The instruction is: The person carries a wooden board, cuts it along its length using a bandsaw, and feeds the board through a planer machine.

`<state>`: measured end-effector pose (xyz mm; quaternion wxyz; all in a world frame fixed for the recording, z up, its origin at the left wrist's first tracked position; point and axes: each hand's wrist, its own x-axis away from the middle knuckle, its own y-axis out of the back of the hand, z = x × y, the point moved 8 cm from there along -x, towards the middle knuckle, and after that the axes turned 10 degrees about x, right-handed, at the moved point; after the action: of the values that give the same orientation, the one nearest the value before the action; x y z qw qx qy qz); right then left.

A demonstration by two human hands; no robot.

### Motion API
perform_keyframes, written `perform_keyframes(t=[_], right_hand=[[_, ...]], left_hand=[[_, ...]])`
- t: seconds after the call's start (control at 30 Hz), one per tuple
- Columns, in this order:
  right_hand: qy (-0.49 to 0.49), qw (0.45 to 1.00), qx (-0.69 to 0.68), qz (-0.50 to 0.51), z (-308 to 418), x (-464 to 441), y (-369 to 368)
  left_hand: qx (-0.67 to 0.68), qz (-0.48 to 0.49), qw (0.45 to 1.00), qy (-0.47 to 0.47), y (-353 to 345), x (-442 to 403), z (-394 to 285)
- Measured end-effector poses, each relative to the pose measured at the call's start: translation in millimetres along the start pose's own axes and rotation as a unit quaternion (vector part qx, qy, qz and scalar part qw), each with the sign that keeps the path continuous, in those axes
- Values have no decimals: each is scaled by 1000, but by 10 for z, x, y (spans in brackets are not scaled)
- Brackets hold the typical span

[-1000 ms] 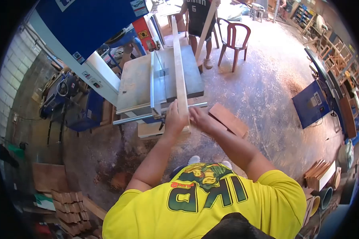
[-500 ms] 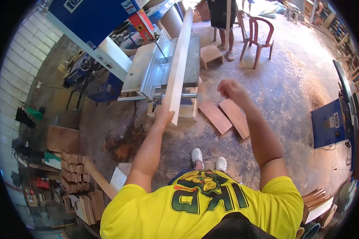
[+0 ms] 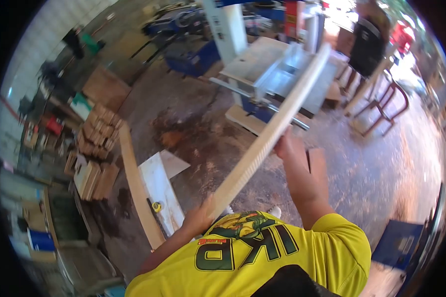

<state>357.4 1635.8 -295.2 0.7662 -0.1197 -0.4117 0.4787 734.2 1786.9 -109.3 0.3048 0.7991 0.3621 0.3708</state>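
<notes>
A long pale wooden board (image 3: pixel 262 147) with ridged saw marks on its near part slants across the middle, from my waist up toward the band saw table (image 3: pixel 257 59). My left hand (image 3: pixel 201 218) is closed round its near end, close to my shirt; motion blurs the fingers a little. Farther along, my right hand (image 3: pixel 285 144) grips the board's right side, its fingers partly hidden behind the wood. The far end overlaps the saw table in view; whether they touch I cannot tell.
On the left, a long plank (image 3: pixel 136 185) lies beside a white panel (image 3: pixel 161 190) with a yellow tape measure (image 3: pixel 156 206). Stacked wood blocks (image 3: pixel 99 129) stand behind. A person (image 3: pixel 366 47) is near a red-brown chair (image 3: pixel 389 106) at the far right. A blue machine (image 3: pixel 399 242) stands lower right.
My view has turned left. The board's near end has come back toward my waist with my left hand. My right hand, free before, now holds the board.
</notes>
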Motion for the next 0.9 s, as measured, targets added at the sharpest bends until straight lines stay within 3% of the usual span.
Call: perform_keyframes(t=[0.03,0.1,0.23,0.3,0.33,0.37,0.4,0.43,0.53,0.63,0.67,0.73,0.87,0.9], right_hand=[[72,995,-55,30,112,-115,-116],[130,985,-111,-8,385,92,-352],[70,991,-115,-7,-22,-7,-558],[71,989,-90,-88,-374,482,-996],[125,978,-159,56,-639,397,-1130],[151,941,-221,206,-914,385,-1267],[115,967,-214,73,-1059,560,-1407],[138,959,-199,150,-1118,607,-1579],[187,948,-170,195,-816,1399,-2531],[161,957,-144,195,-617,1561,-3024],[162,956,-141,198,-533,1583,-3186],[256,941,-57,214,-235,1594,-3536],[292,921,-7,256,117,1141,-4134],[297,904,18,307,173,983,-4351]], left_hand=[[3,33,999,39,30,221,177],[63,29,997,44,219,657,500],[64,27,997,33,565,1233,1821],[82,-5,996,15,639,1516,2619],[98,-37,994,8,690,1564,2853],[28,-97,995,19,944,1640,2940],[-44,-155,987,31,1250,1655,2989],[-99,-164,981,32,1398,1578,3192],[-166,-269,949,-6,2043,1218,3300],[-131,-287,949,17,2465,731,3745],[-105,-320,941,-29,2641,559,3712],[-73,-358,928,-76,2861,297,3742],[-22,-381,921,-80,3183,-316,3980],[37,-382,919,-87,3230,-467,4184]])
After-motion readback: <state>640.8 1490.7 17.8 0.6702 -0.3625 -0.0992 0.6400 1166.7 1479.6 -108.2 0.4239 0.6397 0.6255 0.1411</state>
